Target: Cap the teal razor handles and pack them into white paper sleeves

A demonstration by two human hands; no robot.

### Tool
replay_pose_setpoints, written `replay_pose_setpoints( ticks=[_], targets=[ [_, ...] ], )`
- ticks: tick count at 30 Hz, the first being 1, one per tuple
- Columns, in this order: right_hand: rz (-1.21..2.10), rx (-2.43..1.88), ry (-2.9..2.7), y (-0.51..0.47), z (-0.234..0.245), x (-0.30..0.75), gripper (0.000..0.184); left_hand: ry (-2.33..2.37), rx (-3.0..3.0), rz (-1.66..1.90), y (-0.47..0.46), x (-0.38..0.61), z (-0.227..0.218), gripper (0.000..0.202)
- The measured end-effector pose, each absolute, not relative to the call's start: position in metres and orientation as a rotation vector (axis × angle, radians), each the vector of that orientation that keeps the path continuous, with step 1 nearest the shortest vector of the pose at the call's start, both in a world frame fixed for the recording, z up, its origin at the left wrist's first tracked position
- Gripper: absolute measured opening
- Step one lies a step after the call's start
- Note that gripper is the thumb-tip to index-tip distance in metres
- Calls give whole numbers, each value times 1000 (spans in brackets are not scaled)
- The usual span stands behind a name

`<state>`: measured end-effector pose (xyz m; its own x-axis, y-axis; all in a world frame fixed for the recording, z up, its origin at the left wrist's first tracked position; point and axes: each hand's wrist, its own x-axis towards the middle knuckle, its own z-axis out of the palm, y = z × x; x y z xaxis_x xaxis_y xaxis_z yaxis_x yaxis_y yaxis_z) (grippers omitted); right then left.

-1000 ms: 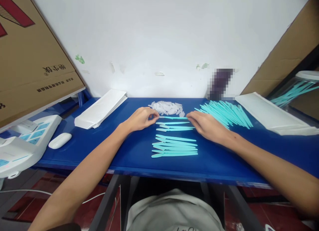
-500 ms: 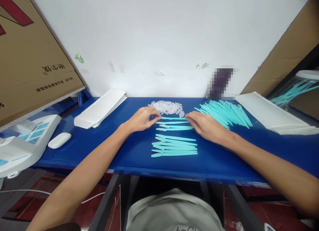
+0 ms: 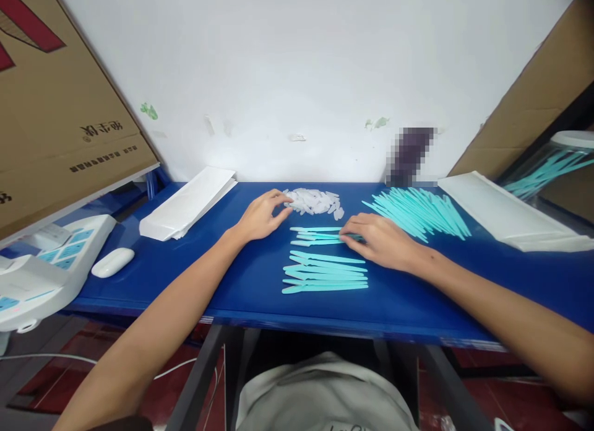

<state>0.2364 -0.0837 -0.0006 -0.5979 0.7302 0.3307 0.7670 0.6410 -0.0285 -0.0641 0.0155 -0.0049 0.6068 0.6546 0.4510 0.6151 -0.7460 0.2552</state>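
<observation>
My left hand (image 3: 263, 215) reaches to the left edge of a pile of small frosted white caps (image 3: 313, 200), thumb and fingers apart, nothing visible between them. My right hand (image 3: 378, 239) has its fingers closed around the right ends of a small upper group of turquoise eyebrow razors (image 3: 315, 236) lying on the blue table. Its fingers hide those ends. Nearer me lies a lower group of several eyebrow razors (image 3: 325, 273), side by side, handles to the right. Behind my right hand is a big heap of loose eyebrow razors (image 3: 420, 211).
White paper-like packets lie at left (image 3: 188, 202) and right (image 3: 510, 214) on the blue table (image 3: 250, 282). A white earbud-like case (image 3: 112, 262) sits beside a white device (image 3: 69, 257). A clear jar (image 3: 552, 168) holds more razors. Cardboard (image 3: 69, 109) stands left; a white wall rises behind.
The eyebrow razor stretched between both hands is no longer there. My left hand has opened and moved up-left to the caps; my right hand has come down onto the upper group.
</observation>
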Motion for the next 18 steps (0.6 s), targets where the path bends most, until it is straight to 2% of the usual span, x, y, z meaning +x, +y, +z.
replay_pose_setpoints(
  ticks=[4, 8, 18],
  targets=[
    [-77, -1121, -2573, -91, 5, 235, 32, 1311, 2756, 579, 35, -79, -17, 52],
    [81, -1018, -2693, -98, 10, 232, 31, 1317, 2723, 362, 45, -83, -22, 54],
    [473, -1156, -2633, -95, 12, 236, 23, 1296, 2839, 527, 44, -83, -15, 43]
  ],
)
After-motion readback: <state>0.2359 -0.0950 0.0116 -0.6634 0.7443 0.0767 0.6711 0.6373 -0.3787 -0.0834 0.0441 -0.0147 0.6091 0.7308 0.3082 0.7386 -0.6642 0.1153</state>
